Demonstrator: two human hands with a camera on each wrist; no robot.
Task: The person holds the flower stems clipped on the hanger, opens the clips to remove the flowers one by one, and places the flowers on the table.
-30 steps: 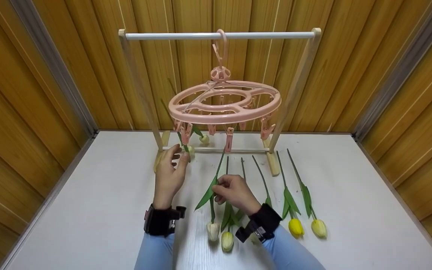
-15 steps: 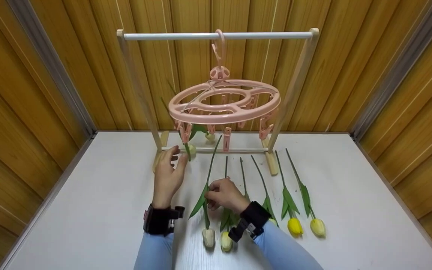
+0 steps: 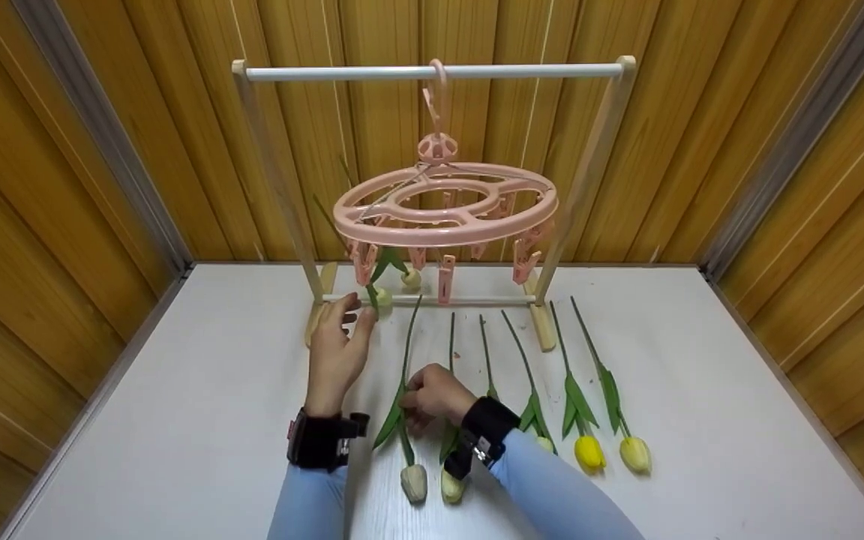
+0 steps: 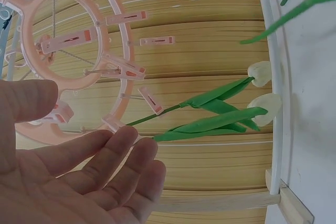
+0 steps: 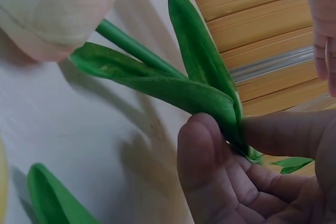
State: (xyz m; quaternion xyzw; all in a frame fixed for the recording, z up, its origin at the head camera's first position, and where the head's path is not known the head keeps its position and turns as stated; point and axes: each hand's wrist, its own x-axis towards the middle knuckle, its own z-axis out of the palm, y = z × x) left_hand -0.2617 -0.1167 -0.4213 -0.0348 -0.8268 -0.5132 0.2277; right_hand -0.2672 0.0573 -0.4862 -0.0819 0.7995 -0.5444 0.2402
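My right hand [image 3: 436, 397] pinches a white artificial tulip [image 3: 414, 483] between thumb and fingers at the base of its green leaves [image 5: 168, 87]. The bloom points toward me and the stem points at the rack. My left hand [image 3: 337, 352] is raised by the rack's left side, fingers loosely spread, holding nothing. Close to it, two white tulips [image 4: 264, 107] hang bloom-down from a round pink clip hanger [image 3: 447, 238]. In the left wrist view its fingertips overlap a pink clip [image 4: 112, 123]; whether they touch it I cannot tell.
The hanger hooks over the white bar [image 3: 342, 73] of a wooden rack [image 3: 603, 150]. Several more tulips, including a yellow one [image 3: 590, 454] and a pale yellow one [image 3: 635, 455], lie side by side on the white table [image 3: 237, 420]. Wood-patterned walls [image 3: 387, 45] enclose it.
My right hand has moved left and toward me, carrying the white tulip lower beside the row. The left hand stays put. The pink hanger has swung slightly left.
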